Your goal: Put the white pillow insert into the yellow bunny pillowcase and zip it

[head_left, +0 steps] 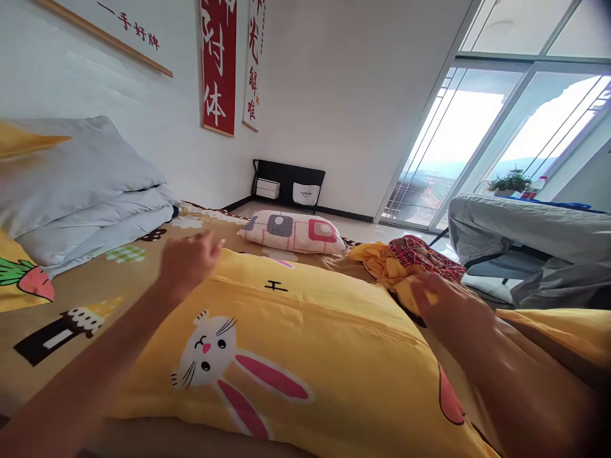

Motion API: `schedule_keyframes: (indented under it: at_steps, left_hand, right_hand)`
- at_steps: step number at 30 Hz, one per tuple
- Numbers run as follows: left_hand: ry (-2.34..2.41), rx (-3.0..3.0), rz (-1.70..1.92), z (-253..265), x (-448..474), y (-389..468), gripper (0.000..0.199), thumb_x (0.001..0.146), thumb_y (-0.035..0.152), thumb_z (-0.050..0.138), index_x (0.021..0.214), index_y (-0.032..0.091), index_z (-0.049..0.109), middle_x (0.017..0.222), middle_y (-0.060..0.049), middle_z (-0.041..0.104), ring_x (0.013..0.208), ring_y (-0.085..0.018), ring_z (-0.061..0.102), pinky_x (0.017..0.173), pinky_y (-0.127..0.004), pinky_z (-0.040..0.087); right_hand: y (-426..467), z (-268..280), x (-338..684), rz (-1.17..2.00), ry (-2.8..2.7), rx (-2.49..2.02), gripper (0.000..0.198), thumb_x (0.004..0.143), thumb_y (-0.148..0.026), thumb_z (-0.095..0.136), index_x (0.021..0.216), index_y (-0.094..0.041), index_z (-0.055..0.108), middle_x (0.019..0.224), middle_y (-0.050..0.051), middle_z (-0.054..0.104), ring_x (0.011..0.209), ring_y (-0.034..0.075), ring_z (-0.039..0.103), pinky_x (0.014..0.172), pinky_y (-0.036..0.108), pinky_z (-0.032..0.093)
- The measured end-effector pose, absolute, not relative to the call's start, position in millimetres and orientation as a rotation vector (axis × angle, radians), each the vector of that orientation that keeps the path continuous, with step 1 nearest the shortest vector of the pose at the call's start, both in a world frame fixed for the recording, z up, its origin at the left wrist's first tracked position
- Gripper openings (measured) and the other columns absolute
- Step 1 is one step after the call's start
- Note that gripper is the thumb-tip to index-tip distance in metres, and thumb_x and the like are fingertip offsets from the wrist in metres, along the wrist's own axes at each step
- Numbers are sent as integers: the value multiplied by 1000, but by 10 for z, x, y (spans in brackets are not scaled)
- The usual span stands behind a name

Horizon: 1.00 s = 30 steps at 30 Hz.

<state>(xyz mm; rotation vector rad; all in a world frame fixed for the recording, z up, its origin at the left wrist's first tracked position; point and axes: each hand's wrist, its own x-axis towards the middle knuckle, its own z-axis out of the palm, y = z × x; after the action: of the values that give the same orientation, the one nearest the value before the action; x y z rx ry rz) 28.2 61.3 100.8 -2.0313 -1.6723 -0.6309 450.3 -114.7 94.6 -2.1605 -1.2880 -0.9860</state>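
Observation:
A yellow pillow (334, 343) with a printed white rabbit lies across the bed in front of me. My left hand (191, 257) is at its far left corner, fingers curled in and a bit blurred; whether they pinch any cloth is hidden. At the far right corner is my right hand (443, 312), palm down with loosely bent fingers apart, and I see nothing in it. Just beyond this hand a crumpled yellow cloth (375, 261) and a red plaid cloth (420, 251) lie bunched together.
A pink-and-grey patterned pillow (291, 230) rests at the bed's far side. Grey folded bedding (90, 191) is stacked against the left wall. A brown patterned sheet (119, 273) covers the bed. To the right stands a cloth-covered table (525, 213) with a potted plant (508, 183).

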Motion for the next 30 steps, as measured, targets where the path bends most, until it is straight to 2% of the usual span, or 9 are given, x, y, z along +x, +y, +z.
schedule_keyframes:
  at_steps: [2, 3, 5, 8, 10, 13, 17, 22, 30]
  left_hand:
    - [-1528, -2244, -705, 1031, 869, 761, 49, 94, 45, 29, 124, 17, 57, 117, -14, 67, 106, -27, 62, 94, -43, 42]
    - [-1430, -2380, -677, 949, 1107, 839, 49, 95, 43, 30, 131, 18, 52, 133, -14, 58, 122, -27, 53, 101, -44, 38]
    - [-1426, -2607, -537, 670, 1417, 1011, 50, 94, 43, 33, 137, 22, 48, 148, -10, 42, 138, -25, 36, 112, -47, 26]
    - [-1615, -2751, -381, 240, 1445, 1285, 51, 93, 47, 32, 135, 27, 51, 148, -6, 44, 138, -24, 35, 114, -48, 23]
    - [-1744, -2724, -373, 87, 1261, 1451, 54, 93, 50, 26, 134, 27, 53, 146, -7, 46, 137, -26, 37, 112, -50, 25]
    - [-1925, -2679, -333, 60, 950, 1629, 61, 91, 55, 22, 140, 28, 46, 150, -5, 40, 139, -28, 33, 112, -55, 25]
    - [-2104, -2643, -222, 109, 809, 1722, 70, 88, 64, 19, 146, 29, 39, 154, -5, 32, 141, -34, 29, 108, -63, 26]
    - [-2168, -2619, -156, 102, 864, 1676, 75, 87, 66, 16, 150, 28, 29, 158, -6, 22, 145, -34, 18, 109, -66, 21]
    - [-2193, -2590, -136, 136, 856, 1583, 74, 87, 66, 16, 151, 30, 27, 158, -5, 20, 145, -33, 17, 110, -65, 20]
  right_hand:
    - [-679, 1086, 3910, -771, -1402, -2160, 37, 93, -42, 36, 106, -23, 65, 103, 7, 72, 92, 23, 66, 77, 32, 44]
    - [-468, 1028, 3644, -670, -1467, -2172, 39, 94, -42, 34, 113, -22, 62, 108, 8, 71, 98, 24, 65, 82, 34, 43]
    - [-123, 725, 3256, -444, -1702, -2155, 44, 96, -40, 32, 126, -19, 56, 122, 11, 66, 112, 23, 59, 93, 35, 40]
    - [157, 216, 3169, -183, -1954, -2112, 50, 99, -41, 25, 139, -20, 45, 146, 8, 46, 136, 18, 39, 110, 38, 26]
    - [216, 94, 3419, -67, -1926, -2190, 51, 98, -46, 23, 139, -25, 46, 149, 3, 42, 139, 18, 33, 115, 43, 18]
    - [181, 187, 4005, 79, -1800, -2350, 52, 96, -49, 26, 134, -25, 52, 146, 4, 47, 136, 24, 39, 112, 50, 22]
    - [-7, 219, 4588, 207, -1654, -2450, 56, 96, -49, 22, 139, -24, 48, 146, 4, 46, 135, 26, 41, 111, 47, 29]
    - [-143, 12, 4715, 206, -1590, -2428, 60, 95, -52, 15, 145, -28, 39, 151, 0, 38, 139, 22, 35, 114, 45, 24]
    - [-127, -18, 4732, 210, -1582, -2376, 59, 94, -49, 18, 142, -26, 43, 151, 1, 39, 139, 23, 36, 115, 47, 21]
